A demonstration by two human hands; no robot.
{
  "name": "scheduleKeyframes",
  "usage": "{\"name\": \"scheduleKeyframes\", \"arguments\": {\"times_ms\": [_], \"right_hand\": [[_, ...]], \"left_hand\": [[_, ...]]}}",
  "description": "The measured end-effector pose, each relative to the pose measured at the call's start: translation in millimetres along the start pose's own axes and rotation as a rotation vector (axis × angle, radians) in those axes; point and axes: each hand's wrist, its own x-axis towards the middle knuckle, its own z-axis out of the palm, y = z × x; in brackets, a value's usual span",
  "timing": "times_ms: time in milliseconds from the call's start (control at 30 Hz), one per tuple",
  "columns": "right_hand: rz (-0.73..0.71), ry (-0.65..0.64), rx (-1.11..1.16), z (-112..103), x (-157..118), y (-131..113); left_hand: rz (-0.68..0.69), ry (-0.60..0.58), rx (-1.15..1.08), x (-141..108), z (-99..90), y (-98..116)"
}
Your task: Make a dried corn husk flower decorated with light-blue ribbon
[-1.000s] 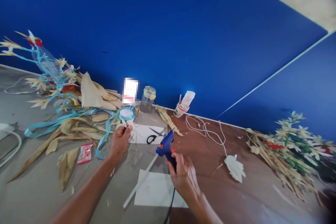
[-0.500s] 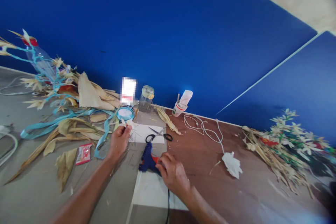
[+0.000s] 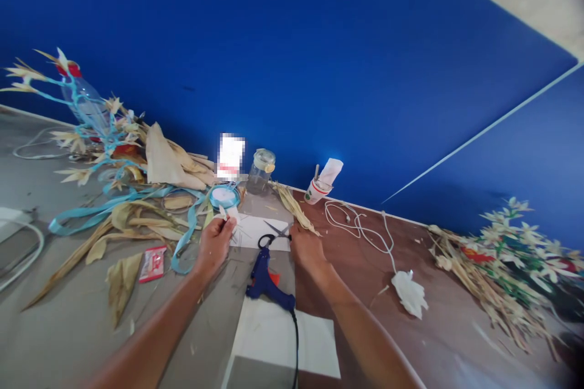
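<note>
My left hand [image 3: 216, 242] is closed in a pinch on a small pale petal-like piece [image 3: 222, 211], just in front of a roll of light-blue ribbon [image 3: 224, 196]. My right hand [image 3: 308, 249] reaches the scissors [image 3: 277, 230], its curled fingers covering one of the black loops. These scissors lie partly open on a sheet of white paper [image 3: 252, 232]. Between my forearms rests a blue glue gun [image 3: 264, 279] with a red-orange trigger, touched by neither hand. Its nozzle points away from me, near the other scissor loop.
Dried husks [image 3: 132, 219] and a plastic bottle [image 3: 86, 103] with ribbon-wrapped flowers crowd the left. A clear jar [image 3: 261, 173], a paper cup [image 3: 316, 192] and a white cable [image 3: 360, 231] stand or lie along the blue partition [image 3: 292, 61]. White flowers [image 3: 524, 237] lie at right.
My right hand has left the glue gun and moved forward to the scissors. My left hand keeps its pinch on the pale piece. The whole view has shifted slightly.
</note>
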Motion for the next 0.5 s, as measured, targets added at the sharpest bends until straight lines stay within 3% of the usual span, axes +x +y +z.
{"name": "scheduleKeyframes", "arguments": {"times_ms": [133,300,500], "right_hand": [[-0.048,0.099,-0.044,-4,9,10],[0.09,0.459,0.017,-19,21,25],[-0.036,0.754,0.262,-22,36,21]], "left_hand": [[-0.024,0.007,-0.019,-1,0.8,1],[-0.006,0.039,0.016,-2,1.4,1],[-0.002,0.024,0.054,1,0.1,-5]]}}
